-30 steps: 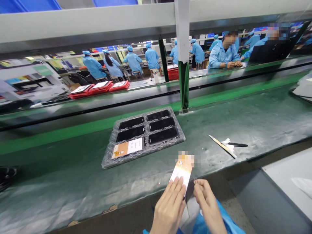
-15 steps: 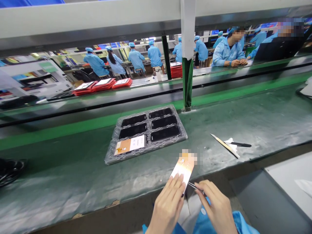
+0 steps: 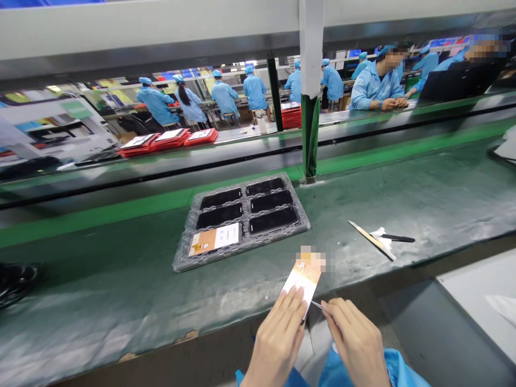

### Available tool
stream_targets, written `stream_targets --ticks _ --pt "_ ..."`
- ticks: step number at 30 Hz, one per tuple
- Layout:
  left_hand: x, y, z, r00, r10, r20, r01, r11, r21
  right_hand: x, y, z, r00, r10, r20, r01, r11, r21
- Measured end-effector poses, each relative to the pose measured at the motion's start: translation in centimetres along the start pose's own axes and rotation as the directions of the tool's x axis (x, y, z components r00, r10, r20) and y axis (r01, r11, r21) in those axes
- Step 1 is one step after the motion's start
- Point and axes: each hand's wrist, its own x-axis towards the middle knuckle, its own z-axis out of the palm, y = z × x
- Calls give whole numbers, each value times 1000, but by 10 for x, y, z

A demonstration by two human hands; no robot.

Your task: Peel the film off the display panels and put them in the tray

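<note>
My left hand (image 3: 278, 338) holds a small flat panel (image 3: 305, 278), white with an orange-brown end, tilted over the near edge of the green belt. Its fingers lie together along the panel's lower part. My right hand (image 3: 355, 338) is closed in a pinch on thin metal tweezers (image 3: 318, 305), whose tips touch the panel's right edge. A clear plastic tray (image 3: 300, 212) lies further back on the belt. It holds several dark panels and one panel (image 3: 215, 238) face up showing white and orange.
A flat blade tool (image 3: 371, 240), a black pen-like tool (image 3: 397, 238) and a white scrap lie right of the tray. A white and green post (image 3: 310, 107) stands behind it. Red trays (image 3: 169, 140) sit on the far line, where people in blue coats work.
My right hand turned the tweezers from upright to pointing left and brought their tips to the panel's right edge. The view shifted slightly.
</note>
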Motion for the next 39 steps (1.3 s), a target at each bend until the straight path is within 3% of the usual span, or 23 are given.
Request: stream_targets --ticks 3,6,8,10,13,15,17,20,22,25,28,31,33,35,39 --pt "-1 -2 -1 1000 9 9 -9 1000 -2 -1 -1 0 999 48 25 -49 997 59" --pt "-1 -4 -4 1000 20 19 -20 1000 -15 -2 2 1 966 211 152 -246 929 275" --pt "-1 -6 -5 999 26 34 -25 999 -22 -1 5 3 885 341 317 -451 796 404" --pt "0 -7 -6 999 22 48 -20 999 -27 2 10 6 753 422 504 -649 600 467" --pt "-1 -7 -6 998 15 60 -14 1000 -8 8 16 10 574 414 707 -819 293 493" --pt "-1 -7 -6 997 21 72 -22 1000 21 13 19 11 517 372 771 -855 173 489" --pt "-1 -6 -6 995 26 92 -31 999 45 16 21 10 485 336 807 -873 130 470" --pt "-1 -4 -7 993 27 111 -33 998 56 18 22 9 456 298 838 -890 127 439" --pt "0 -3 -7 994 25 106 -31 998 56 15 22 8 484 298 823 -875 182 449" --pt "0 -2 -6 995 12 97 -17 998 54 11 21 4 623 316 716 -764 445 468" --pt "0 -2 -5 994 -5 108 1 999 39 9 20 -3 775 253 579 -544 734 406" --pt "-2 -3 -5 994 -43 105 44 999 -9 9 19 -8 849 164 502 -379 850 365" --pt "-4 -4 -5 993 -88 80 92 995 -48 11 19 -9 850 145 506 -359 862 357" --pt "-5 -4 -4 991 -119 55 123 989 -80 14 19 -9 817 165 552 -423 822 380" --pt "-4 -3 -3 993 -113 36 116 988 -103 19 23 -7 666 245 705 -663 628 408"
